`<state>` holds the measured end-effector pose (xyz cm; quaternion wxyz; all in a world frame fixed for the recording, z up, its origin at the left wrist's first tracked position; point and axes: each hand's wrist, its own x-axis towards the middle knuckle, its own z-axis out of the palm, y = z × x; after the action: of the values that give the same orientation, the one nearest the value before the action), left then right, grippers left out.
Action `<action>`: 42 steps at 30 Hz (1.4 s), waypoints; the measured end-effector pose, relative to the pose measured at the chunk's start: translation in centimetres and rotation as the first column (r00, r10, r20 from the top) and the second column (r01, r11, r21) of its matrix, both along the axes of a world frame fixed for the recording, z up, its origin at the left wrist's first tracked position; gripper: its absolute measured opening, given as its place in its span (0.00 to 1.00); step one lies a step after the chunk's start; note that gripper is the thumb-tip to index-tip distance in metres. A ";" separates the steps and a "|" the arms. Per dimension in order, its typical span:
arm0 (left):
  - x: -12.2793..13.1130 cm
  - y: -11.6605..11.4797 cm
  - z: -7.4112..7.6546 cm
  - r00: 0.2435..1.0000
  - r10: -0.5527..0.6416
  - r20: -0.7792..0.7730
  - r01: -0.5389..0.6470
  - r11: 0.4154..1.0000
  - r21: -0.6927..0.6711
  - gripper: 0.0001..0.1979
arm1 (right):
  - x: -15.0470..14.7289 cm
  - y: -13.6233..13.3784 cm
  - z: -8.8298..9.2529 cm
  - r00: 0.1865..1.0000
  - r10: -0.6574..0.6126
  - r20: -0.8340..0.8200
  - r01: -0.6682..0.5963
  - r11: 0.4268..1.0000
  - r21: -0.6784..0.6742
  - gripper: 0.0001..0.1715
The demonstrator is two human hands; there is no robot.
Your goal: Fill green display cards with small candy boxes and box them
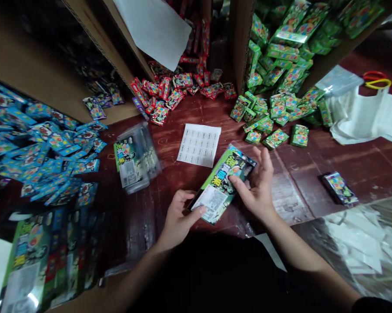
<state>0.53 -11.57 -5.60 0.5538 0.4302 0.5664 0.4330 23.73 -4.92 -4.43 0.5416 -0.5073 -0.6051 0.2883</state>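
Observation:
A flat printed packet [222, 187] in green and black, with coloured lettering and a white label, is held tilted between both hands. My left hand [182, 217] grips its lower left end, thumb on top. My right hand [256, 187] holds the upper right side, its thumb pressed on the printed face and its fingers at the far edge. A sheet of round stickers [199, 145] lies just beyond the packet. To the left is a stack of similar clear packets [133, 161]. Whatever is under the held packet is hidden.
Small blue boxes [52, 152] are heaped at left, red ones [176, 89] at the back, green ones [280, 108] at back right. Finished-looking packets [29, 261] stand at lower left. One dark small box [341, 189] lies at right, near white scraps [362, 239] and rubber bands [376, 82].

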 end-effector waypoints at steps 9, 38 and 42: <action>1.1 5.0 2.6 0.980 -0.200 0.004 0.195 0.959 0.205 0.25 | -0.6 0.0 -0.3 0.929 0.289 0.231 -0.300 0.954 0.015 0.60; 1.4 5.3 3.1 0.987 -0.157 -0.017 0.158 0.980 0.123 0.09 | -1.5 -2.7 -1.6 0.983 0.147 -0.107 -0.153 0.987 -0.045 0.51; 1.3 5.4 3.6 0.978 -0.195 -0.076 0.205 0.968 0.142 0.13 | -1.1 -2.4 -0.3 0.959 0.213 -0.188 -0.238 0.964 -0.122 0.53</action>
<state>1.88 -6.15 -1.98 0.5433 0.5384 0.5027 0.4028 22.66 -7.35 -4.76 0.5178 -0.4453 -0.5877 0.4339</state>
